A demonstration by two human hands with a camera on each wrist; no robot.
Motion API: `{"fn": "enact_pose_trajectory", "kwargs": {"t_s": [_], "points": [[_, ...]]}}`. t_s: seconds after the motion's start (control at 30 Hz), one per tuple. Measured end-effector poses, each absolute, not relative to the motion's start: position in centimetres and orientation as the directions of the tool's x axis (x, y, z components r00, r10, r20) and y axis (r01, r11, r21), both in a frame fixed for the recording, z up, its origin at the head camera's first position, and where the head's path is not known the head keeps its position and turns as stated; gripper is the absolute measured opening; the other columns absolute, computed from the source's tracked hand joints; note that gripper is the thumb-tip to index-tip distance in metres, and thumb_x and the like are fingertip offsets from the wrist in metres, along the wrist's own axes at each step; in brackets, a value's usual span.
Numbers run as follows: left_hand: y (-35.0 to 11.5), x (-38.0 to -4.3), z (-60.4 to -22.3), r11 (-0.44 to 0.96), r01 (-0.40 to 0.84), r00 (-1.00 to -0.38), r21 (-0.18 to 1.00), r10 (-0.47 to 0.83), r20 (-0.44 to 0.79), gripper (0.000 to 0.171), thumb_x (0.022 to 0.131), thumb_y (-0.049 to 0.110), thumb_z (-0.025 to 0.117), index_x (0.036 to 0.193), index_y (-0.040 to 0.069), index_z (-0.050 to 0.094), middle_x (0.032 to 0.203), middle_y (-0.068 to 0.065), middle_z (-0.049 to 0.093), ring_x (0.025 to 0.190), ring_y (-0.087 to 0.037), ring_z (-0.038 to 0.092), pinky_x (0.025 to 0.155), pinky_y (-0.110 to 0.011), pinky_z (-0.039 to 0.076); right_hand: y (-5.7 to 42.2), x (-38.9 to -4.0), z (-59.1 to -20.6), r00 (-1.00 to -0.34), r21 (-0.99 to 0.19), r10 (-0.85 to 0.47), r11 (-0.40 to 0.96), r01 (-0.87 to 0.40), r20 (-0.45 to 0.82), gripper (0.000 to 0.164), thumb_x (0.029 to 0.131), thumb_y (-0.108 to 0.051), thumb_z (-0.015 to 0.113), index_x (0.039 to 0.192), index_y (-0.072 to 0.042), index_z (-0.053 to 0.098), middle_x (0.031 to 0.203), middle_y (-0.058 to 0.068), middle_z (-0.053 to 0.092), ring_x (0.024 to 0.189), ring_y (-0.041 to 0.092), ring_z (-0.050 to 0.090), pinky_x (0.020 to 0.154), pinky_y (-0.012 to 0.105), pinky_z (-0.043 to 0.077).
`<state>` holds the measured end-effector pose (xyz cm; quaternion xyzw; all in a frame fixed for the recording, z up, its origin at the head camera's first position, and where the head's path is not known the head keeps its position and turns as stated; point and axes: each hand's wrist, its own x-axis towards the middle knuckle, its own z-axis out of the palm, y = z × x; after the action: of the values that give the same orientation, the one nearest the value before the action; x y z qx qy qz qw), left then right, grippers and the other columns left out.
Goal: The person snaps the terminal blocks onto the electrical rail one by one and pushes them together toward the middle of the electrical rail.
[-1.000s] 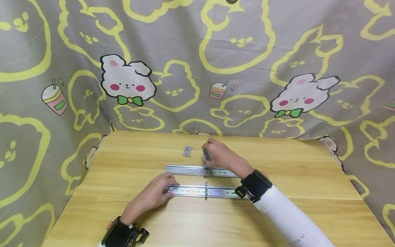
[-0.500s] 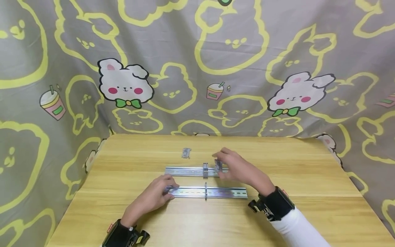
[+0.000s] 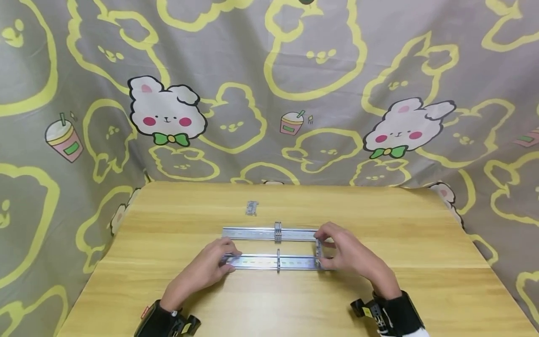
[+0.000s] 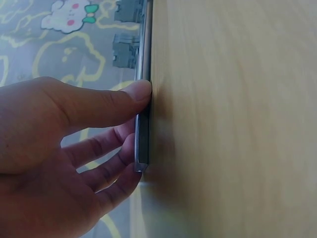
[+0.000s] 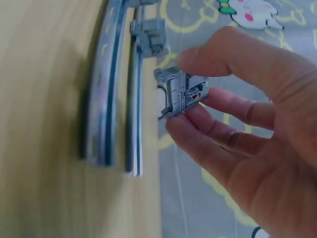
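Near the person lies a slotted metal DIN rail [image 3: 252,262]. My left hand [image 3: 206,266] grips its left end, with the thumb on one long edge and fingers on the other. A thin grey terminal block [image 3: 278,260] stands across the middle of this rail. My right hand [image 3: 351,252] pinches another grey terminal block [image 5: 182,93] between thumb and fingers, over the rail's right end in the head view. In the right wrist view that block hangs apart from both rails. Whether it touches the near rail cannot be told from the head view.
Behind runs a second DIN rail [image 3: 246,233], parallel to the first, with a small stack of grey terminal blocks [image 3: 278,232] at its middle. A loose terminal block [image 3: 251,208] lies farther back on the wooden table [image 3: 269,306]. A patterned curtain [image 3: 236,56] hangs behind.
My right hand has carried its terminal block from beside the far rail's stack to the right and closer to the person. My left hand has kept its grip on the near rail.
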<state>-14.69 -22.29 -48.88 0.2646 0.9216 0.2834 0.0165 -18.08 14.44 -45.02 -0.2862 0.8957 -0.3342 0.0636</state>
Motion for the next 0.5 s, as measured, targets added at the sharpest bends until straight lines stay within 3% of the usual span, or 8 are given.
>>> {"fn": "enact_pose_trajectory", "kwargs": {"t_s": [0.27,0.5], "points": [[-22.0,-14.6,-48.7,0.702,0.465,-0.864,0.540,0.492,0.105,0.028,0.076,0.004,0.079,0.104,0.005,0.074,0.100,-0.001,0.063,0.093,-0.018,0.058,0.081,-0.040,0.054,16.9,-18.0,-45.4,-0.825,-0.622,-0.559,0.619,-0.480,0.081,0.044,0.063,0.002,0.079,0.102,-0.004,0.061,0.103,0.009,0.065,0.101,0.026,0.064,0.087,0.042,0.056],[-22.1,-14.8,-48.7,0.712,0.455,-0.870,0.535,0.485,0.095,0.027,0.076,0.005,0.080,0.103,0.007,0.075,0.101,0.001,0.063,0.090,-0.016,0.057,0.077,-0.038,0.053,18.3,-17.8,-45.2,-0.816,-0.711,-0.578,0.572,-0.409,0.004,0.043,0.058,0.011,0.071,0.096,-0.003,0.057,0.101,0.011,0.062,0.103,0.032,0.062,0.088,0.041,0.055]]}}
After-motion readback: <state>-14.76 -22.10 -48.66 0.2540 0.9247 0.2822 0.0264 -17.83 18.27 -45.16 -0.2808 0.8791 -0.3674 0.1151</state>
